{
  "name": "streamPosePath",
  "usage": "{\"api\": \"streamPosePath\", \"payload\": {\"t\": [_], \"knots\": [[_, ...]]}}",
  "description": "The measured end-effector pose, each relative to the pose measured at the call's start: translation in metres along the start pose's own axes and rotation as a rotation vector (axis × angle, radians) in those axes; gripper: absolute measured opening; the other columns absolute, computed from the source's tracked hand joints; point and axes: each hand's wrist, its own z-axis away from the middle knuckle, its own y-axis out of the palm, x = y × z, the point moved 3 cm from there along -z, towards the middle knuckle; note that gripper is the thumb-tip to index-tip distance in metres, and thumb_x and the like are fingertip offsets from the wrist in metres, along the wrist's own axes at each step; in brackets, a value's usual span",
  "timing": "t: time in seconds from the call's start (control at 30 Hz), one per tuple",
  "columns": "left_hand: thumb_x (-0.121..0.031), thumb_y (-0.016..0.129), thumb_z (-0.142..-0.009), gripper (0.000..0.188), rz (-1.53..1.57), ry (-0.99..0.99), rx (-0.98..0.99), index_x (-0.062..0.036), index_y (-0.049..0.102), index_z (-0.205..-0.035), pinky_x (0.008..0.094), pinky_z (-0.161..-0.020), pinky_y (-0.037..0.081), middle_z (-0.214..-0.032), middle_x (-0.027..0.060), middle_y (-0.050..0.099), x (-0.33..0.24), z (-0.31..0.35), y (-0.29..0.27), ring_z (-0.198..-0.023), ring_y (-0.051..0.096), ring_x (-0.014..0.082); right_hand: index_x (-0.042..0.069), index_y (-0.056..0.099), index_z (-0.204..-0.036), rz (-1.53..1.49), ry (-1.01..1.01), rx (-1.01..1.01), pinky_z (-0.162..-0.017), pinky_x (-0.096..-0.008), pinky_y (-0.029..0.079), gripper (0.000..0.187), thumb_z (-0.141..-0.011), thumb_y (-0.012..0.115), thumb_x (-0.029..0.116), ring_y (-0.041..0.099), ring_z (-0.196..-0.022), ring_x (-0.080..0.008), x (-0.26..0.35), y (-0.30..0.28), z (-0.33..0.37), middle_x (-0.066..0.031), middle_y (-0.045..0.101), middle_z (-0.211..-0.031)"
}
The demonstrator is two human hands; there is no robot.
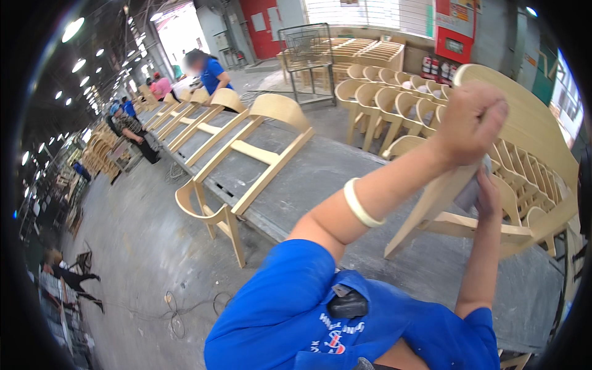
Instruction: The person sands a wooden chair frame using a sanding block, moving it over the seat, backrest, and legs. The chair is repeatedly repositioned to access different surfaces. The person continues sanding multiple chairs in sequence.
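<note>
Chair frame (488, 229): leans over the right end of the grey table (521, 290), at both hands; already joins curved backrest (533, 117), leg (422, 209) and rail in bare, pale wood, without visible coating.
Left hand (476, 123): curls into a fist just above the leg; cannot tell what, if anything, sits inside.
Right hand (489, 196): closes narrowly around a greyish sheet (470, 194) beside the leg, contact partly hidden.
Handwork: appears midway; gives no clear sign of how much surface remains.
Farther along table: carries similar frames (271, 120), assembled but seatless, untouched by either hand.
Beyond: shows rows of more frames (394, 102).
</note>
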Motion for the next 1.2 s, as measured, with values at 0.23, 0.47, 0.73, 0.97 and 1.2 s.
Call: {"api": "streamPosePath", "payload": {"t": [0.23,0.47,0.73,0.97,1.2], "knots": [[-0.020,0.036,-0.097,0.034,-0.101,-0.116,0.119,0.0041,0.059,-0.089,0.0299,-0.074,0.044,-0.082,0.0103,0.061,-0.003,0.004,-0.004,-0.077,0.055,0.0171,0.002,0.054,-0.125,-0.199,0.127,0.002,-0.087,-0.0319,0.049,0.046,-0.098,0.053,0.040,0.060,-0.100,-0.0149,0.005,0.049,-0.019,-0.0073,0.063,-0.113],[-0.025,0.036,-0.099,0.038,-0.059,-0.114,0.116,0.0036,0.059,-0.090,0.0306,-0.081,0.043,-0.087,0.0134,0.062,-0.023,0.004,0.006,-0.084,0.056,0.0190,0.003,0.055,-0.127,-0.259,-0.131,0.272,-0.093,-0.0324,0.046,0.048,-0.098,0.052,0.041,0.057,-0.110,-0.0160,0.015,0.066,-0.006,-0.0084,0.062,-0.119],[-0.027,0.031,-0.098,0.043,-0.066,-0.101,0.100,0.0053,0.057,-0.090,0.0363,-0.085,0.044,-0.087,0.0167,0.061,-0.023,0.010,0.007,-0.088,0.057,0.0254,0.004,0.062,-0.114,-0.115,-0.148,0.289,-0.082,-0.0271,0.048,0.038,-0.101,0.047,0.038,0.058,-0.098,-0.0099,0.027,0.070,0.002,-0.0041,0.064,-0.109],[-0.027,0.030,-0.098,0.042,-0.108,-0.075,0.132,0.0048,0.057,-0.089,0.0366,-0.084,0.044,-0.085,0.0167,0.060,-0.030,0.009,0.008,-0.087,0.057,0.0259,0.003,0.059,-0.115,0.171,-0.064,0.159,-0.078,-0.0288,0.049,0.035,-0.099,0.052,0.033,0.060,-0.091,-0.0113,0.035,0.063,0.019,-0.0058,0.065,-0.101],[-0.027,0.032,-0.098,0.042,-0.087,-0.073,0.134,0.0048,0.058,-0.089,0.0357,-0.084,0.044,-0.085,0.0154,0.061,-0.033,0.008,0.013,-0.085,0.057,0.0240,0.002,0.057,-0.124,0.236,0.021,0.134,-0.091,-0.0339,0.046,0.047,-0.096,0.056,0.040,0.058,-0.107,-0.0189,0.040,0.049,0.023,-0.0123,0.064,-0.113]]}}
